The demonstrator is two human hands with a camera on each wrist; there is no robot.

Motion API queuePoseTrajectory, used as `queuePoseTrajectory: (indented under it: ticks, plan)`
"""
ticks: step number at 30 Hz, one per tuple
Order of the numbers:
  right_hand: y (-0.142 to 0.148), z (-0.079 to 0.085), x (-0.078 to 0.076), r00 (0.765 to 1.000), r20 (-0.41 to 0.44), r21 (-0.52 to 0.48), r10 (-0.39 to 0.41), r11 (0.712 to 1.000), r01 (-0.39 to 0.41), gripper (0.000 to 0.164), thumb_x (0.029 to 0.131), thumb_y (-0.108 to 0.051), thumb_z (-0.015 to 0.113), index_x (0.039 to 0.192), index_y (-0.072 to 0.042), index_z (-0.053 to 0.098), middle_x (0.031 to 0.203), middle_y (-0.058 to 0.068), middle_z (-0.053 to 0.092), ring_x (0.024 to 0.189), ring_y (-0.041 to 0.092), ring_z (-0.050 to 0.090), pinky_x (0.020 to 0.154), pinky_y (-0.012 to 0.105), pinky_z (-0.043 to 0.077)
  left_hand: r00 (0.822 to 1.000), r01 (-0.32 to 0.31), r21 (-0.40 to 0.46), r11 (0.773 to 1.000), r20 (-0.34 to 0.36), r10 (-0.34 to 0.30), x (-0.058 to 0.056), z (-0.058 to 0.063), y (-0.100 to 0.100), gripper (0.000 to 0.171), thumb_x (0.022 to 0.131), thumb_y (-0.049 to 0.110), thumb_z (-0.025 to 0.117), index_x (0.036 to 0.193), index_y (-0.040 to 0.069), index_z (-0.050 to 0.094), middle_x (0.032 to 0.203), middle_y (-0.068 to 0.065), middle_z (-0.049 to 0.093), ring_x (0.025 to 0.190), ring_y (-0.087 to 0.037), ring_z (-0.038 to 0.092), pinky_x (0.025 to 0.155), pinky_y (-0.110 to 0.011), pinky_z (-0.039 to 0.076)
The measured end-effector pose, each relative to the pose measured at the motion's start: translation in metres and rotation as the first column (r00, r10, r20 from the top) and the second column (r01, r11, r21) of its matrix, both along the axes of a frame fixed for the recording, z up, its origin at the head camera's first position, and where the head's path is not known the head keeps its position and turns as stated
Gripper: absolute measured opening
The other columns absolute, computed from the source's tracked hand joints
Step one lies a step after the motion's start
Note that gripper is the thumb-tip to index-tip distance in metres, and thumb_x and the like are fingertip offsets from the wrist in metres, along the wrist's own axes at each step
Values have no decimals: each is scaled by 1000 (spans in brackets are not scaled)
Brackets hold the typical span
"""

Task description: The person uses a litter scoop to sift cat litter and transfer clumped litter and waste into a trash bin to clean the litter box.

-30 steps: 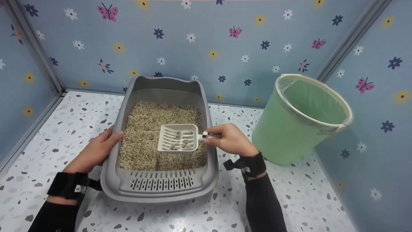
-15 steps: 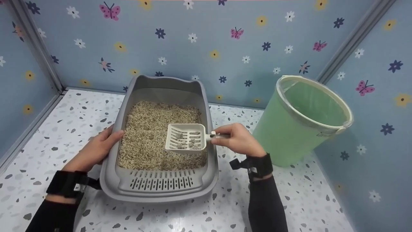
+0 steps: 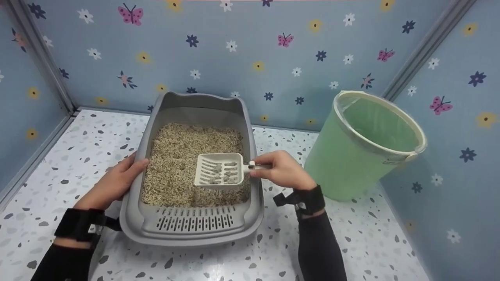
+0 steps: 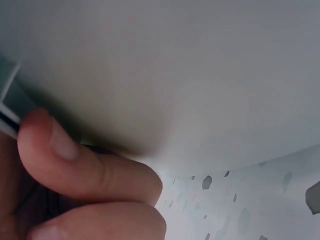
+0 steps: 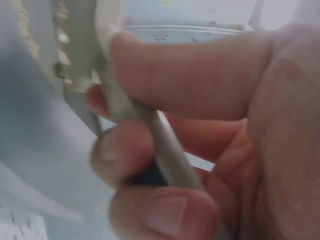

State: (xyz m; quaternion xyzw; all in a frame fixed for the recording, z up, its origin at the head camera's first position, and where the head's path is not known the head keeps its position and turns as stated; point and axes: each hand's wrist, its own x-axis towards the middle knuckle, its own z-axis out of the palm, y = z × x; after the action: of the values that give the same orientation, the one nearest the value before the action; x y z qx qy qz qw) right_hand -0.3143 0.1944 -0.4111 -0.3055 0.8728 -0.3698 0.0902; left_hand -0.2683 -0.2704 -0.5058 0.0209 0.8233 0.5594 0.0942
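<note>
A cream slotted litter scoop [image 3: 219, 171] is level above the litter [image 3: 172, 183], with several greyish clumps on its slots. My right hand [image 3: 287, 169] grips its handle [image 5: 172, 150] over the right rim; in the right wrist view the thumb and curled fingers wrap round it. My left hand [image 3: 113, 181] holds the left side of the grey litter box [image 3: 191, 236], thumb over the rim. Curled fingers [image 4: 100, 175] press close to the box's outer wall [image 4: 200, 75] in the left wrist view; the inner side of the rim is hidden there.
A green bin [image 3: 336, 164] with a clear liner and cream rim stands right of the box, near the corner. Flower-patterned wall panels [image 3: 234, 54] enclose the back and both sides. The floor [image 3: 218, 261] is white with grey speckles.
Half a second ago the scoop and right hand shifted slightly right; now they have come back left, with the clumps still on the scoop. The left hand stays on the box.
</note>
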Motion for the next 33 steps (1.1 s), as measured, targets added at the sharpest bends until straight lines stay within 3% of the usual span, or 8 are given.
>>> queuePoseTrajectory:
  ticks: [3,9,16,24,33]
  plan:
    - [-12,-5,-1,1000,-21,-9,23,1000,-23,26,103,-27,83,121,-8,86,92,-3,79,70,11,60,67,29,54,1000,-3,-2,1000,6,3,2,2,-2,84,116,63,44,181,26,7,135,-35,62,96,-32,77,72,-49,69]
    - [-13,-6,0,999,-30,-11,10,1000,-10,15,101,-22,84,114,-15,88,85,-7,76,66,12,58,63,30,54,1000,-8,-9,1000,2,8,2,2,-2,83,116,63,44,182,27,8,131,-33,62,95,-33,76,71,-49,69]
    - [-7,-3,2,1000,-6,-28,6,1000,-6,19,102,-23,84,119,-15,87,91,-6,79,70,14,63,68,32,57,1000,-4,-1,1000,5,4,1,1,-1,83,116,63,44,181,28,8,131,-33,63,94,-32,76,71,-48,69]
    - [-1,3,7,997,-73,-13,-17,1000,16,23,102,-25,84,121,-13,88,100,-2,82,78,14,67,75,34,57,1000,-5,-5,1000,9,5,3,2,-3,83,116,65,43,181,30,6,144,-38,57,101,-33,76,73,-48,68]
    - [6,8,11,994,-103,-40,-39,999,35,26,102,-25,85,124,-12,87,101,1,81,72,13,63,71,32,56,1000,-9,-15,1000,23,9,3,0,-2,83,115,66,43,181,30,7,131,-32,62,93,-30,75,69,-47,67]
